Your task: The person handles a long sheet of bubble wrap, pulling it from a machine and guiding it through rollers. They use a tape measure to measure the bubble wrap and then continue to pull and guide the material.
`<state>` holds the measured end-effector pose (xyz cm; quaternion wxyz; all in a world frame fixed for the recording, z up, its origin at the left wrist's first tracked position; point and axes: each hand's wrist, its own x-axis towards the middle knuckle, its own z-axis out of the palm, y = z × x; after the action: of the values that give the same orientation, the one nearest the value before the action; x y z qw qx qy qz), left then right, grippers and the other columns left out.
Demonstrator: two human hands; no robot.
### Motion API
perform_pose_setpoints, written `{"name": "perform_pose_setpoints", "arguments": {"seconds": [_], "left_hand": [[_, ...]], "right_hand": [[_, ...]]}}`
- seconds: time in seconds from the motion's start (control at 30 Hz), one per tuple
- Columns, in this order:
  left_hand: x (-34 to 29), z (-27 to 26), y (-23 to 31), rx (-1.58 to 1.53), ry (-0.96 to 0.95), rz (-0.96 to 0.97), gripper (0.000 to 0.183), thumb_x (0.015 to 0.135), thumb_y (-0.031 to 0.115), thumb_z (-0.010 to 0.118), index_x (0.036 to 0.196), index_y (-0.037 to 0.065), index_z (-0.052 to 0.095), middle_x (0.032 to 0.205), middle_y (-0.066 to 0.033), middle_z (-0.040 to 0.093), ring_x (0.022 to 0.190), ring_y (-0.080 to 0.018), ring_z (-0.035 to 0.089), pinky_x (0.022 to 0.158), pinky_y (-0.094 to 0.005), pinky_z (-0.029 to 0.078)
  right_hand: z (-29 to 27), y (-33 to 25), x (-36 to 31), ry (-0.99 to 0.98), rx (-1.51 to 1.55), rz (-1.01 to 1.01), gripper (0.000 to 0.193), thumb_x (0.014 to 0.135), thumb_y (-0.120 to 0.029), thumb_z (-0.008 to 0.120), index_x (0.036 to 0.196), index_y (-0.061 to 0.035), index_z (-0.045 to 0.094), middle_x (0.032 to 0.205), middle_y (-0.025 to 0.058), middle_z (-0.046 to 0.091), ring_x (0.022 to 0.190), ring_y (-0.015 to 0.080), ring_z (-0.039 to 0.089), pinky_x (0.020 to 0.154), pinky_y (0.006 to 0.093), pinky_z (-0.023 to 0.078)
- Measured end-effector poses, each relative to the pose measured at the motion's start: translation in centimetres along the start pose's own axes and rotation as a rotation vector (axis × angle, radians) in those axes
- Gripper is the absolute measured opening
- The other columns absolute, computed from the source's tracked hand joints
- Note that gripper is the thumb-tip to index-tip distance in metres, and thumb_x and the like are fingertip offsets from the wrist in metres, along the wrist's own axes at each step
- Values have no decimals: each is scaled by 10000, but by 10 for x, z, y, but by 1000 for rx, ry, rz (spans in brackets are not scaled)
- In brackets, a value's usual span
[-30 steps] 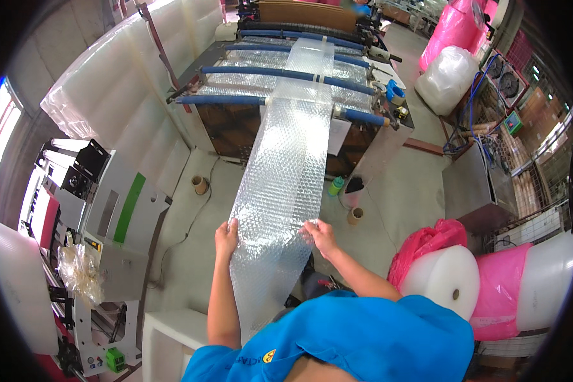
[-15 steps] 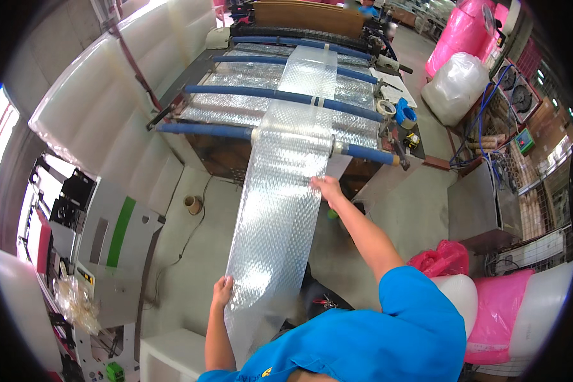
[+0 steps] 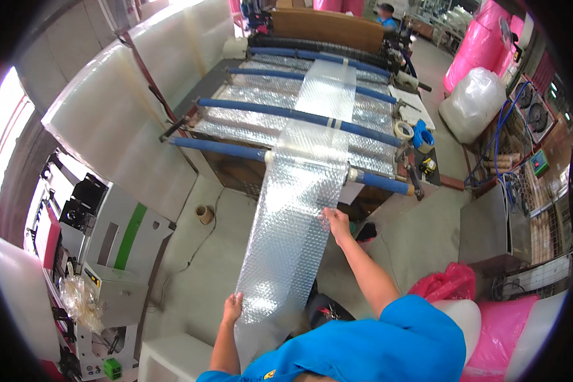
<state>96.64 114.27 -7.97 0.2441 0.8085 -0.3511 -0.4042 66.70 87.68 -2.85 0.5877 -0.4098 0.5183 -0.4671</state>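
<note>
A long strip of clear bubble wrap [image 3: 286, 248] hangs from the front blue roller [image 3: 219, 148] of a machine and slopes down toward my body. My left hand [image 3: 233, 308] is closed on the strip's left edge, low down near me. Farther up, my right hand [image 3: 337, 224] pinches the right edge a little below the roller. Between my hands the strip is spread fairly flat, with light glinting off its bubbles. Its lower end is partly hidden near my blue shirt [image 3: 363, 347].
Behind the front roller, more blue bars [image 3: 261, 108] cross the machine bed. Tape rolls [image 3: 403, 130] and a blue tape dispenser [image 3: 423, 137] lie at its right. A grey machine [image 3: 118, 254] stands left, pink wrapped rolls [image 3: 496, 331] lie lower right, and a cardboard core [image 3: 204, 214] is on the floor.
My right hand has slid nearer to me along the right edge, farther from the roller. My left hand keeps its grip. The whole view has shifted slightly.
</note>
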Motion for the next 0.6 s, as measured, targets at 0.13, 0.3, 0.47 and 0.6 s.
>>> {"name": "perform_pose_setpoints", "arguments": {"seconds": [0.13,0.3,0.47,0.6], "left_hand": [[20,15,-55,23,-11,25,449,815,378,453,989,-32,509,956,-238,543,908,-297,533,778,-348,395],[27,22,2,-66,106,308,474,804,421,432,893,-39,501,857,-253,534,849,-375,510,721,-398,390],[50,11,47,-19,106,330,583,739,480,506,983,-50,493,902,-230,554,875,-342,527,768,-377,395],[56,-8,81,-36,-145,234,722,628,490,632,1060,-64,464,967,-193,553,913,-258,534,810,-333,400]], "right_hand": [[0,35,-2,93,28,-64,214,791,-250,553,794,-36,557,696,9,562,601,74,504,498,224,417],[14,50,-54,187,74,-44,152,796,-199,544,760,-53,517,678,13,546,557,93,511,458,243,441],[34,83,-126,160,-93,71,144,780,-159,554,853,-40,515,772,62,581,596,134,546,492,267,461],[36,130,-182,17,-41,273,201,779,-219,569,852,-37,526,768,68,594,623,143,556,522,278,462]]}}
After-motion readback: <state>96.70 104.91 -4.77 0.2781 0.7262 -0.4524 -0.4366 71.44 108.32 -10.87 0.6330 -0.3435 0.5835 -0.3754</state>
